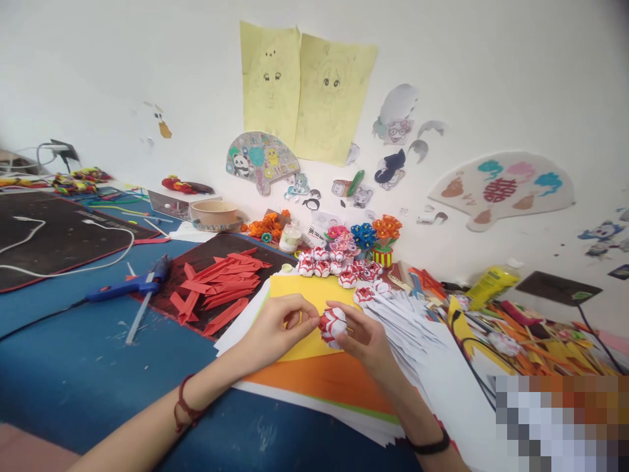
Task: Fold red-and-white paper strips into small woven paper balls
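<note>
R hand [369,339] grips red/white paper flower [335,328] over yellow sheet [302,286]; L hand [276,326] pinches its L edge. Redder end faces L hand; long axis unclear. Folded red strips [230,278] crowd sheet's L, white strips [405,331] its R; most room: blue tabletop [98,373], sheet's near-L.

Dark red cord bracelet [181,405], black wristband [432,448]

Two yellow drawing sheets [334,105] are hanging on the wall [147,52], above a fan-shaped panel [258,157] showing a panda. At left, a white cable [132,239] is lying across a dark mat [63,229]. A bowl [215,216] is resting near the wall.
</note>
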`<state>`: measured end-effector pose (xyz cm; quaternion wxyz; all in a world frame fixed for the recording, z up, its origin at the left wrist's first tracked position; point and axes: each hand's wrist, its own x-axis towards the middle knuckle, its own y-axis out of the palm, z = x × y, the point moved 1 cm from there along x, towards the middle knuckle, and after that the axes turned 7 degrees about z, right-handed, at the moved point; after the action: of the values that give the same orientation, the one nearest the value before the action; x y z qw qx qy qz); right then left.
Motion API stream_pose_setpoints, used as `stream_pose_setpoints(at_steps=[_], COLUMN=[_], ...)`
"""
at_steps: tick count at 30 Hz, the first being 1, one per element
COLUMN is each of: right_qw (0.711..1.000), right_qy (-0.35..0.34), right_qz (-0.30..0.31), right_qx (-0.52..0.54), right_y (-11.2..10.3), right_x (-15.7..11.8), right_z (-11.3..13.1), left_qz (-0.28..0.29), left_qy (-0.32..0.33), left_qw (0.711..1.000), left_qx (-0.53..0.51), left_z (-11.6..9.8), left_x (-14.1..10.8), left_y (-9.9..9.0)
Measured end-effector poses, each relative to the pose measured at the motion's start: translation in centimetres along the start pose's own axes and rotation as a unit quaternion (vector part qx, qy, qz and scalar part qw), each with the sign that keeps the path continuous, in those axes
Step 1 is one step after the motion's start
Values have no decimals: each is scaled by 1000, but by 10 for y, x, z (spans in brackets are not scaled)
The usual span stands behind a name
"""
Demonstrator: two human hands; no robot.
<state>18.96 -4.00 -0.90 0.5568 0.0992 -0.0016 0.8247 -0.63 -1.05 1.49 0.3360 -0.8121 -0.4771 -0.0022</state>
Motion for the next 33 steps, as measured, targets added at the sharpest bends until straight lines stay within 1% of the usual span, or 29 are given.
stream_pose_setpoints(at_steps=[7, 12, 20, 29, 33], right_qw=[1000, 999, 999, 999, 999], right_qy=[-12, -18, -33, -32, -30], right_qz=[6, 4, 8, 15, 18], right_qx=[-19, -33, -42, -14, -8], right_y=[-2, -3, -1, -3, -3], right_x=[-1, 0, 0, 0, 1], right_z=[0, -3, -3, -5, -4], left_qz=[12, 32, 43, 63, 64], left_qy=[-37, -43, -59, -64, -65], left_qw=[999, 997, 994, 986, 987], left_qx=[-27, -55, -84, -142, -130], left_z=[1, 2, 2, -5, -4], left_x=[0, 0, 0, 1, 0], left_y=[0, 0, 2, -2, -1])
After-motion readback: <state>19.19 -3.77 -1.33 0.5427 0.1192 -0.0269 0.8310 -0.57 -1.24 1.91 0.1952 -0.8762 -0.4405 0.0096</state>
